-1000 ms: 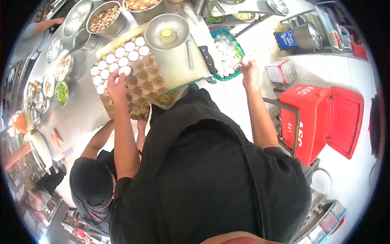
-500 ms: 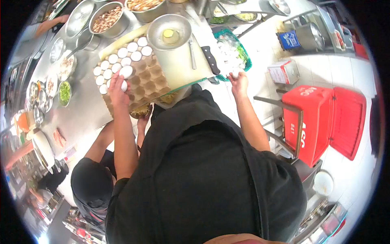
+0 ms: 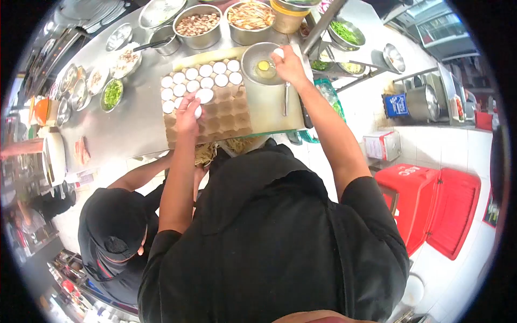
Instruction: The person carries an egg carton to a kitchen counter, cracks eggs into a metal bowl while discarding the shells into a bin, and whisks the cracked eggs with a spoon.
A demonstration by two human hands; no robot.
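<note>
My right hand [image 3: 291, 69] is closed round a white egg [image 3: 278, 53] at the right rim of a metal bowl [image 3: 252, 72]. A raw yolk [image 3: 263, 65] in clear egg white lies in this bowl. My left hand [image 3: 187, 114] is over the cardboard egg tray [image 3: 229, 116], its fingers round a white egg [image 3: 197, 112]. Another egg [image 3: 204, 96] is at its fingertips. White eggs fill the tray's far rows, while the near cups are bare. The tray rests partly on a cutting board [image 3: 269, 110].
A metal utensil [image 3: 286, 99] and a knife handle [image 3: 306, 116] lie right of the tray. Pots of chopped food [image 3: 198, 27] stand behind. A green basket [image 3: 328, 91] is beyond the board's right edge. A person in a black cap [image 3: 116, 223] crouches at my left.
My right hand has moved from above the green basket to the bowl's rim, with a white egg in it. My left hand stays at the tray. The view has shifted.
</note>
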